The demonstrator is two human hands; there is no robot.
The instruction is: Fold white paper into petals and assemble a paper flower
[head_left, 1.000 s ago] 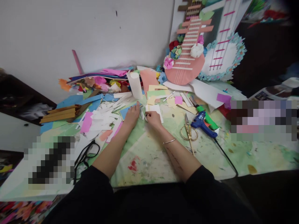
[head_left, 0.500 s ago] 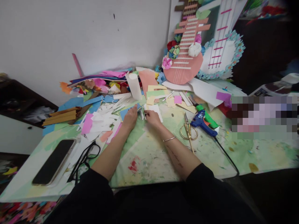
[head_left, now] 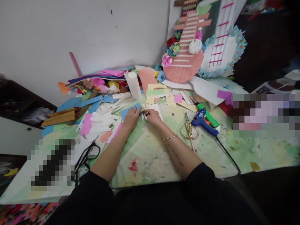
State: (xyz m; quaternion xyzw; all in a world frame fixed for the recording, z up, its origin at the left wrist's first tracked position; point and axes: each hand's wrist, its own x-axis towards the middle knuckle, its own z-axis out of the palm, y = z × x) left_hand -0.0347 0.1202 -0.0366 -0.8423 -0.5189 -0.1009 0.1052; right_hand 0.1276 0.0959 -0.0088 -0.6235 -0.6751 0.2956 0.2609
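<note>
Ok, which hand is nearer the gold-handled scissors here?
The right. The right hand is to the left of the gold-handled scissors, not touching them; the left hand, resting on the blue card, is farther off to the left.

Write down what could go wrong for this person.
White paper scraps lie near the left hand, so a small piece could get lost. The blue glue gun has a cord reaching the table edge; a snag might drag it. Scissors lie beside the right forearm and could be knocked.
</note>
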